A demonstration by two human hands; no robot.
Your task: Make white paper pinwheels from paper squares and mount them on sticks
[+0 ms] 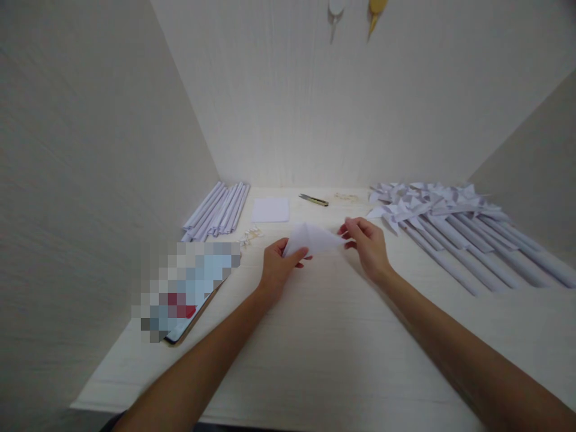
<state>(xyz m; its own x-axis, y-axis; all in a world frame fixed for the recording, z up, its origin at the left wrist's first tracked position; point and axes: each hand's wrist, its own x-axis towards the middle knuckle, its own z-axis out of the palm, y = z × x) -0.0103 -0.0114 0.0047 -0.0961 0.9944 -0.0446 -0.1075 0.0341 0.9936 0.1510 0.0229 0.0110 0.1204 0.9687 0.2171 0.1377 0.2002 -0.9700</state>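
Observation:
A white sheet of paper folded into a triangle [314, 239] is held just above the pale wooden table [324, 348] at its middle. My left hand [276, 267] pinches its left corner between thumb and fingers. My right hand [366, 243] pinches its right corner from the other side.
A bundle of rolled white paper sticks [218, 210] lies at the back left, a flat white paper square [270, 210] beside it. Small scissors [314, 200] lie at the back. Several paper pinwheels on sticks [450, 222] cover the right. A phone [189, 300] lies at the left. Walls enclose three sides.

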